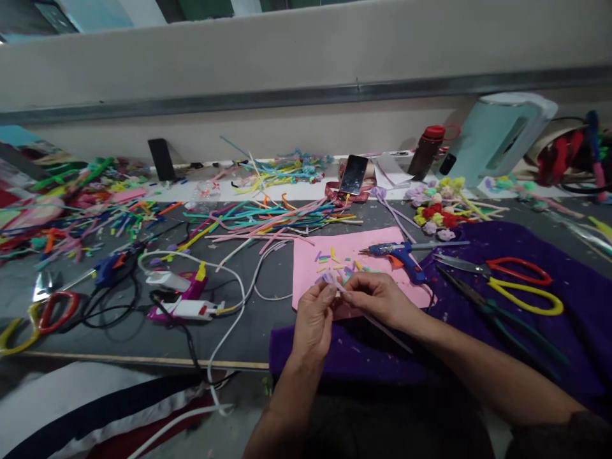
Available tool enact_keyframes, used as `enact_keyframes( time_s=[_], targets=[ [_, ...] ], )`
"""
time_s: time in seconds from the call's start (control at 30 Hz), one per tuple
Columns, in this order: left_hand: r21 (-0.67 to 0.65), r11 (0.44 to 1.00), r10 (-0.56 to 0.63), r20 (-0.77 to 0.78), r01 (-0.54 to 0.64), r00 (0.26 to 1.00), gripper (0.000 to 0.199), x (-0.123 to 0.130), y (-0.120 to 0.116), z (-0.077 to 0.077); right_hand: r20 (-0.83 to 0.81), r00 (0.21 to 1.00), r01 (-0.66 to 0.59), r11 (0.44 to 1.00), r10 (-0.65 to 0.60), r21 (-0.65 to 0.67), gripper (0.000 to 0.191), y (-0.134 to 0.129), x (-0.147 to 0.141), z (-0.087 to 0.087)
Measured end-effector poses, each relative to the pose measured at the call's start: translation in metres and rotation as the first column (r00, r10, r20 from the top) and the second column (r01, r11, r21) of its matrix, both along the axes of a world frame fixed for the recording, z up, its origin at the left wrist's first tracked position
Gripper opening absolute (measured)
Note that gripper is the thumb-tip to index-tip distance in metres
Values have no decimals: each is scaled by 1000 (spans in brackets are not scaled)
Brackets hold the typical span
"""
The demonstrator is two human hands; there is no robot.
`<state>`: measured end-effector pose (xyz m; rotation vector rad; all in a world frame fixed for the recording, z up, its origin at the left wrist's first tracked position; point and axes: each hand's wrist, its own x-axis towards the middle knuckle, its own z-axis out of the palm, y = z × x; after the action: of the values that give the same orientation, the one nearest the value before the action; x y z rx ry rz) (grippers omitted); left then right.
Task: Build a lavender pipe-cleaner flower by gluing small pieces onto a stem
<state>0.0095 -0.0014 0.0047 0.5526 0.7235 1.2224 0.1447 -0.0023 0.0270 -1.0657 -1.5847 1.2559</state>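
My left hand [312, 313] pinches a pale lavender pipe-cleaner flower [329, 278] between thumb and fingers. Close beside it, my right hand [375, 294] has its fingertips closed on the same piece, just below the flower's head. Its thin stem [389, 335] slants down to the right beneath the right hand. Both hands are over the near edge of a pink foam sheet [303, 255], which bears several short cut bits of yellow, purple and green pipe cleaner. Behind my right hand a blue glue gun [406, 260] lies on the sheet.
Scissors [521, 287] and long-nosed pliers [500, 313] lie on purple cloth [507, 242] at right. Finished flowers [435, 207], a phone [354, 175], a bottle [427, 152] and a kettle [495, 137] stand or lie behind. Left are loose pipe cleaners [268, 217], a power strip [191, 290] and cables.
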Motion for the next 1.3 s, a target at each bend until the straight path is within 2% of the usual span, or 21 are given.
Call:
enact_keyframes(
  time_s=[0.43, 0.7, 0.87, 1.0, 1.13, 1.23, 1.3],
  targets=[
    [-20, 999, 37, 0, -37, 999, 14, -1, -2, -3, 58, 998, -18, 999, 15, 41, 17, -1, 1, -1],
    [-117, 993, 22, 38, -17, 999, 16, -2, -2, -7, 30, 999, -17, 1000, 16, 22, 15, -3, 0, -2],
    [-96, 995, 10, 71, -3, 997, 12, -1, -4, -7, -22, 999, -36, 999, 36, 6, 17, -4, 1, -1],
    [-48, 999, -17, 97, 22, 995, 18, 1, -8, -5, -86, 996, -39, 999, 38, -13, 20, -5, 2, 1],
    [-20, 1000, -18, 35, 19, 999, 18, 3, -10, -2, -130, 991, -53, 995, 43, -80, 23, -5, 2, 1],
    [-19, 999, 33, -49, -34, 998, 15, 3, -11, 1, -79, 995, -63, 995, 58, -73, 24, -4, 2, 1],
    [-20, 997, 67, -104, -70, 992, 17, 2, -10, 3, -33, 999, -28, 998, 27, -49, 24, -3, 3, 2]
  ],
)
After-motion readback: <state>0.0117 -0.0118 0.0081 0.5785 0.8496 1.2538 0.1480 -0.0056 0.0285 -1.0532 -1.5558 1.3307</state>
